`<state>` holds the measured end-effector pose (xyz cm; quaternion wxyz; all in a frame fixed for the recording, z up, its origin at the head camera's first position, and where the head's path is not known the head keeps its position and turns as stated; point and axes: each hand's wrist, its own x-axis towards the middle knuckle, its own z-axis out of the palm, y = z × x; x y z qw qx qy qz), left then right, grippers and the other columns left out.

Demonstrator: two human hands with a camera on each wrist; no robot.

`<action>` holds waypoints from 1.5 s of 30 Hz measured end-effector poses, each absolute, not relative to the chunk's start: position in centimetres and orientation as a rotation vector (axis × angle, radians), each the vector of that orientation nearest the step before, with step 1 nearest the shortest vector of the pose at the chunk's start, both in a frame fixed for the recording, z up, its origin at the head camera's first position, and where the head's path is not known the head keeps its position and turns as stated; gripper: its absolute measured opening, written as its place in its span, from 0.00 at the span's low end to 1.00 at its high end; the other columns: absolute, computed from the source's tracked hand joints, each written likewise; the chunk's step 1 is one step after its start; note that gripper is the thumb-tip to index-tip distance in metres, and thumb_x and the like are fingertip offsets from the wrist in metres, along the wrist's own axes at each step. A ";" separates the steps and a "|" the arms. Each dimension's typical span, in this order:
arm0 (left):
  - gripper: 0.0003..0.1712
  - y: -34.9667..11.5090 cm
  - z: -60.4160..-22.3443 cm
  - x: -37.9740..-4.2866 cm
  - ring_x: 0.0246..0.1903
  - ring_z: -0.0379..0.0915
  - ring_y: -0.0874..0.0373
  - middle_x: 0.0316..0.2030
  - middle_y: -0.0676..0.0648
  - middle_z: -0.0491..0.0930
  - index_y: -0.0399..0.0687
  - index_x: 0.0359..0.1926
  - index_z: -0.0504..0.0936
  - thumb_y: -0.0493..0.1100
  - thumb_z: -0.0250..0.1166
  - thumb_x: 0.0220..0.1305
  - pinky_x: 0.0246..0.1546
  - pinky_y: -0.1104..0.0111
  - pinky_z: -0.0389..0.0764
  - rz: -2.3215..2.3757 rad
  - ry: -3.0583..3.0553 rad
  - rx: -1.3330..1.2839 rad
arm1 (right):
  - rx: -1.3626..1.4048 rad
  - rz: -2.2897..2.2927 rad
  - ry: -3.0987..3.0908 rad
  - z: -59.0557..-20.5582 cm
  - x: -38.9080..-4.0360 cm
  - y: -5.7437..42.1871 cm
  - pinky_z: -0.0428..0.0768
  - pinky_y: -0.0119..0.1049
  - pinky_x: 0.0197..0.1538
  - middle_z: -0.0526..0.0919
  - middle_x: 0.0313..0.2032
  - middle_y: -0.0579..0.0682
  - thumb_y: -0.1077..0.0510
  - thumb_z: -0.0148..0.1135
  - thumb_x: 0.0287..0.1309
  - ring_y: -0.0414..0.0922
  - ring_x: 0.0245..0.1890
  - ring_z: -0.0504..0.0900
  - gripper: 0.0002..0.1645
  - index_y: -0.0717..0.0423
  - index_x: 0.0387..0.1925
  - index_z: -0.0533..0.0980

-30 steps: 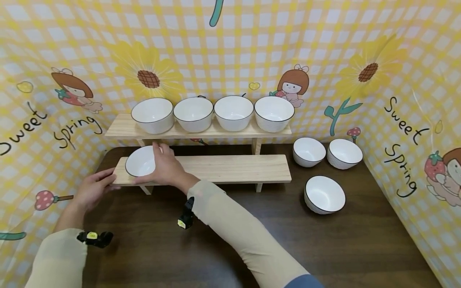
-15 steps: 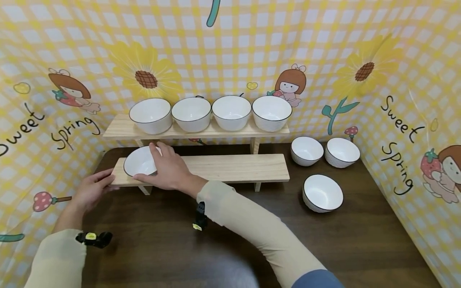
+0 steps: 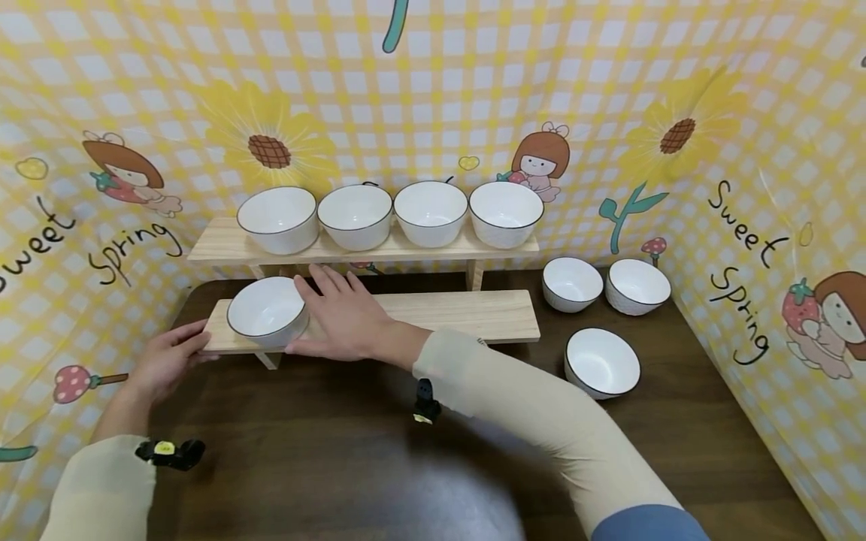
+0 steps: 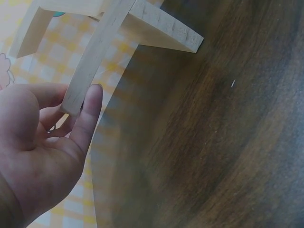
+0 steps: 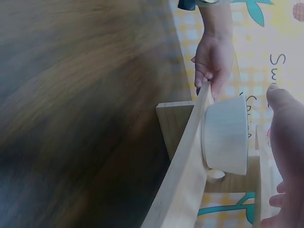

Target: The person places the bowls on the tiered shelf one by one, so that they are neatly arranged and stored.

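Note:
A white bowl with a dark rim stands upright near the left end of the lower wooden shelf. My right hand is just right of it, its fingers spread and fairly straight. In the right wrist view the bowl sits on the board and the right hand is apart from it. My left hand grips the shelf's left end; the left wrist view shows the board's end between thumb and fingers of that hand.
Behind, the upper wooden shelf bears a row of several similar bowls. To the right, three smaller-looking bowls stand on the dark table: two at the back and one in front. A checked cloth surrounds the table.
My right hand has let go of the bowl and moved right, its fingers opening. The bowl stays on the lower shelf. The left hand keeps its grip on the shelf end.

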<state>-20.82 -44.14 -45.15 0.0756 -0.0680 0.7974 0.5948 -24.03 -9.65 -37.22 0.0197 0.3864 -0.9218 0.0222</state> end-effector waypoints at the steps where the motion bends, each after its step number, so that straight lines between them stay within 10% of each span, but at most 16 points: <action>1: 0.39 -44.1 -45.1 -20.8 0.36 0.83 0.68 0.39 0.75 0.75 0.21 0.75 0.45 0.44 0.52 0.81 0.40 0.76 0.85 1.785 2.391 -0.206 | 1.213 0.053 -2.854 -37.2 -23.9 -9.2 0.47 0.48 0.80 0.38 0.81 0.51 0.14 0.37 0.60 0.47 0.80 0.39 0.62 0.43 0.83 0.38; 45: 0.40 -44.0 -45.2 -20.7 0.36 0.83 0.68 0.40 0.74 0.73 0.24 0.76 0.47 0.48 0.52 0.81 0.42 0.74 0.85 1.739 2.424 -0.232 | 1.295 0.021 -2.734 -39.7 -18.6 9.7 0.49 0.63 0.77 0.48 0.79 0.60 0.23 0.50 0.66 0.56 0.79 0.45 0.58 0.55 0.81 0.51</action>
